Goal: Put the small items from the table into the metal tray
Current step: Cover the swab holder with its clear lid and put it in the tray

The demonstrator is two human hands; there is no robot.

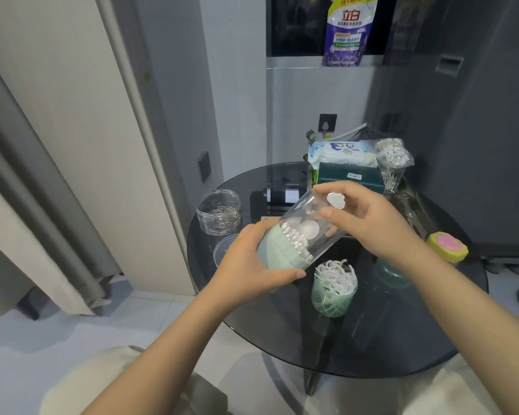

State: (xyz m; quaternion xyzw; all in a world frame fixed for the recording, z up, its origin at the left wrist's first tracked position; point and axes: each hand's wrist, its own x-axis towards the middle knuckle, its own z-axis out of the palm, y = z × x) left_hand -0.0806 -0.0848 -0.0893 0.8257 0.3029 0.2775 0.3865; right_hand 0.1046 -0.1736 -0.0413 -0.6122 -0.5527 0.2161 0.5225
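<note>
My left hand grips the mint-green base of a cotton swab holder, tilted above the round glass table. My right hand grips its clear dome cover, fingers round the top near the white cloud-shaped knob. White swab tips show inside the dome. A green cup of white floss picks stands on the table just below my hands. No metal tray is recognisable in this view.
A clear jar of paper clips and its lid sit at the table's left. Wet wipes, a dark green box and bagged swabs stand at the back. A yellow-pink object lies at the right.
</note>
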